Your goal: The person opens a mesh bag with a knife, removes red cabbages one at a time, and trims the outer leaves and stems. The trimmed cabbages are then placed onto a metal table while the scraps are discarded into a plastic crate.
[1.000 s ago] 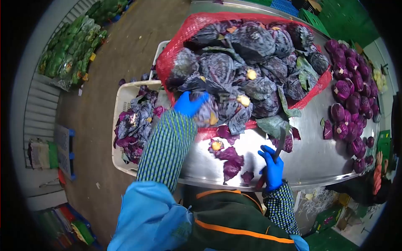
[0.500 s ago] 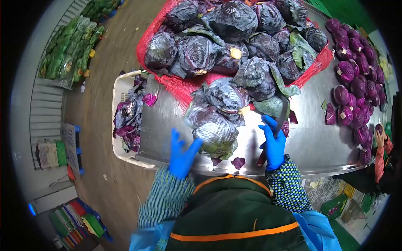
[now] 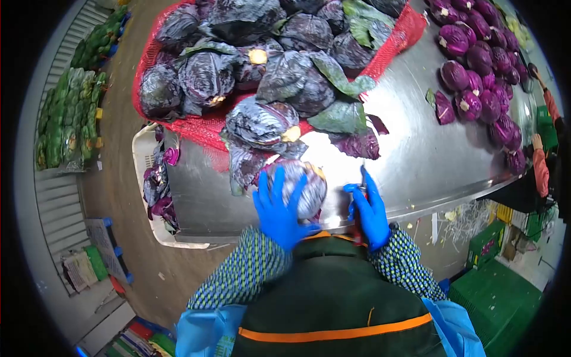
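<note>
My left hand (image 3: 281,213), in a blue glove, lies with spread fingers on a red cabbage (image 3: 304,189) near the front edge of the steel table (image 3: 209,205). To its right my right hand (image 3: 370,211), also gloved, is closed around the handle of a knife (image 3: 363,172), whose blade shows only in part. Just behind the held cabbage rests another cabbage (image 3: 262,124) with dark outer leaves and a pale stem. A loose purple leaf (image 3: 357,144) lies behind my right hand.
A red mesh sack (image 3: 395,44) full of cabbages covers the back of the table. Peeled purple cabbages (image 3: 454,75) are piled at the right. A white crate (image 3: 143,156) with leaves stands at the left. A co-worker's sleeve (image 3: 540,172) shows at the far right.
My left hand has come onto the front cabbage, which now shows smoother, paler leaves. The knife has come down toward the table's front edge. The view has shifted to the right.
</note>
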A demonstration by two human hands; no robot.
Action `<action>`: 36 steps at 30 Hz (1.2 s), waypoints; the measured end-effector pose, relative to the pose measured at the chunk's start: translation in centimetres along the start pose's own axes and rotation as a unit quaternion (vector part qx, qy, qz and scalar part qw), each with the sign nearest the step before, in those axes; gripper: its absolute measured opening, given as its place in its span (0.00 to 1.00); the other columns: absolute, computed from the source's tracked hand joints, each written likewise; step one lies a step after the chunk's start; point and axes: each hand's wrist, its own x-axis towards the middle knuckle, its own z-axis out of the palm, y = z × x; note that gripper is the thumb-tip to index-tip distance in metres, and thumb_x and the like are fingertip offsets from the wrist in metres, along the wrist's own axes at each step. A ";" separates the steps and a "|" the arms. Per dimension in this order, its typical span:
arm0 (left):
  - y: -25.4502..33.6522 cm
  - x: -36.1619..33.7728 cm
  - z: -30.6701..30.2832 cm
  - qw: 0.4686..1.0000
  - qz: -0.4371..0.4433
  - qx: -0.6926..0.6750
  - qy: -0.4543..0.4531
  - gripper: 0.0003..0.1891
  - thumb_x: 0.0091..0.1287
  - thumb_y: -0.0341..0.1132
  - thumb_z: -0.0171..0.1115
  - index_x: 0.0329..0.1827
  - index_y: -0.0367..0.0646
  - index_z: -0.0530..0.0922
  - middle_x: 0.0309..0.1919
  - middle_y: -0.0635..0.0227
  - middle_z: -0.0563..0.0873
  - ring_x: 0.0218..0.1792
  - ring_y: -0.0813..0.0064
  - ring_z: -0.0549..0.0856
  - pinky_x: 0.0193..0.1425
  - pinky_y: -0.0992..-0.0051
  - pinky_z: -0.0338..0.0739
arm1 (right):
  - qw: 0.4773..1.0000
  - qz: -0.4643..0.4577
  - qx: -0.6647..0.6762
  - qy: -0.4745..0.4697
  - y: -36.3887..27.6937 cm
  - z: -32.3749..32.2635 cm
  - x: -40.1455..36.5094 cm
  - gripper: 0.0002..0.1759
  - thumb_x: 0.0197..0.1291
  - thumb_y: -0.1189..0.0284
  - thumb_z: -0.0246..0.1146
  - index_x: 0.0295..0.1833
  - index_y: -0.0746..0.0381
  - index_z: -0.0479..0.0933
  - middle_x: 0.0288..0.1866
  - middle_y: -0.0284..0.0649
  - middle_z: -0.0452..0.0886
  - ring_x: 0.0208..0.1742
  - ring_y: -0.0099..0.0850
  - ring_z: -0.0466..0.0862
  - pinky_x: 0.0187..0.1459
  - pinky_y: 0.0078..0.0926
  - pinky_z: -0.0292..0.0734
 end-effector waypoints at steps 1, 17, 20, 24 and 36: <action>-1.3 1.5 0.5 0.999 0.020 0.008 0.024 0.48 0.38 0.45 0.77 0.67 0.50 0.63 0.66 0.46 0.59 0.66 0.41 0.58 0.68 0.50 0.55 | 0.996 -0.038 -0.082 -0.016 0.3 -0.1 -0.1 0.30 0.64 0.76 0.54 0.71 0.59 0.56 0.41 0.36 0.72 0.33 0.23 0.73 0.38 0.19 0.73; -2.5 1.9 2.4 0.988 -0.074 -0.094 0.094 0.55 0.32 0.43 0.81 0.67 0.40 0.58 0.63 0.49 0.59 0.66 0.52 0.59 0.69 0.57 0.56 | 0.819 -0.143 -0.543 -0.114 3.8 1.9 4.4 0.13 0.62 0.64 0.52 0.45 0.62 0.64 0.24 0.51 0.78 0.28 0.48 0.81 0.29 0.45 0.74; -4.0 2.0 2.3 0.986 -0.059 -0.125 0.093 0.55 0.32 0.42 0.81 0.67 0.41 0.58 0.62 0.51 0.60 0.66 0.53 0.59 0.70 0.57 0.56 | 0.808 -0.078 -0.574 -0.113 6.2 0.0 8.8 0.13 0.62 0.67 0.51 0.46 0.63 0.66 0.27 0.54 0.79 0.31 0.49 0.82 0.32 0.45 0.75; -5.7 1.7 1.6 0.837 -0.165 -0.522 0.013 0.54 0.34 0.32 0.82 0.67 0.42 0.57 0.61 0.55 0.65 0.63 0.60 0.67 0.67 0.62 0.63 | 0.989 0.039 -0.132 -0.061 -0.3 2.8 4.8 0.24 0.61 0.66 0.58 0.61 0.61 0.66 0.40 0.44 0.81 0.40 0.37 0.82 0.46 0.33 0.76; -7.3 2.5 -4.9 0.991 -0.078 -0.099 -0.041 0.26 0.51 0.30 0.71 0.56 0.44 0.76 0.57 0.54 0.75 0.60 0.61 0.71 0.63 0.65 0.66 | 0.951 -0.230 -0.205 -0.009 4.2 1.5 1.7 0.33 0.49 0.72 0.70 0.63 0.61 0.67 0.53 0.46 0.70 0.55 0.36 0.73 0.57 0.31 0.68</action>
